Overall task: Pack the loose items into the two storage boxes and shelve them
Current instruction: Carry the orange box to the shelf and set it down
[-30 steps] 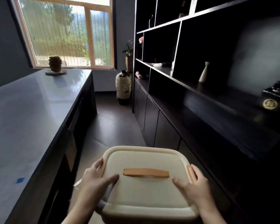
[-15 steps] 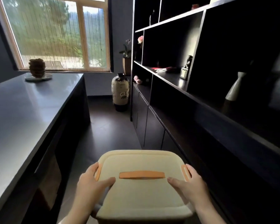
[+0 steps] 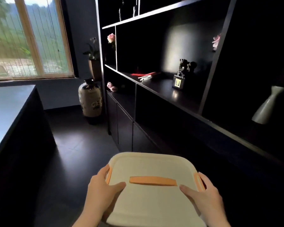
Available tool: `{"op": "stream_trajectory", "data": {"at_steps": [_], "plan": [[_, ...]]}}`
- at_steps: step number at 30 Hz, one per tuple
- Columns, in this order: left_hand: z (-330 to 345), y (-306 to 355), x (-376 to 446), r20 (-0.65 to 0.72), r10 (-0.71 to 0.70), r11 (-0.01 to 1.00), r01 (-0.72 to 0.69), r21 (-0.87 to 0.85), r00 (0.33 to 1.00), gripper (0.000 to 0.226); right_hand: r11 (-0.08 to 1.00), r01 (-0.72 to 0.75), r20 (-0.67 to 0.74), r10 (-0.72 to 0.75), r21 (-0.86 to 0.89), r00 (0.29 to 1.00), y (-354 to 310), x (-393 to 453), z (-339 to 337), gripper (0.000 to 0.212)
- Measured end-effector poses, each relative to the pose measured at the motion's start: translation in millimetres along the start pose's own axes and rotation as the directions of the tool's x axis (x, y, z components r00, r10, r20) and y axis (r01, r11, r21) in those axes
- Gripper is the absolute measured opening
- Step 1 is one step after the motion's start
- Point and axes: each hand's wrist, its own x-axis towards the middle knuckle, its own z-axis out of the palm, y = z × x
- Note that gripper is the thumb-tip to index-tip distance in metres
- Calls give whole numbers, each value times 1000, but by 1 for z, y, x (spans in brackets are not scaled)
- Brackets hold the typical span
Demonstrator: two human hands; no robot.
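Note:
A cream storage box [image 3: 152,199] with a closed lid, an orange top handle and orange side clips is carried low in front of me. My left hand [image 3: 102,189] grips its left edge, thumb lying on the lid and fingers over the left clip. My right hand [image 3: 202,194] grips the right edge the same way. The dark shelving unit [image 3: 179,99] stands just to the right of the box. Only one box is in view.
On the open shelf sit a dark figurine [image 3: 182,74], red and white sticks [image 3: 146,76] and a white vase [image 3: 267,105]. A large floor vase [image 3: 90,100] stands ahead by the shelf end. A dark counter [image 3: 10,110] runs along the left.
I have walked forward along the aisle and turned right towards the shelves, carrying the box. The counter has slid off to the left; the figurine shelf is nearer. Both hands keep their hold.

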Motion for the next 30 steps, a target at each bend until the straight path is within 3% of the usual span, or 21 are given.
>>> {"op": "stream_trajectory", "data": {"at_steps": [11,17,25,27,30], "plan": [[97,48,201,194,82,996,-73,-56,978,95,996,-57,-174,68,68,982,-41,159,47,93],[138,78,292,277,148,989,-134,-69,950,89,974,-71,-275,131,216,952,-61,215,72,82],[209,80,416,525,117,990,-142,7,843,88,928,-163,-479,317,336,819,-52,271,144,83],[224,82,442,566,143,982,-188,21,812,89,913,-180,-481,352,367,803,-55,293,154,82],[248,91,474,608,208,960,-279,22,766,86,879,-218,-541,439,423,718,-57,330,157,79]]}}
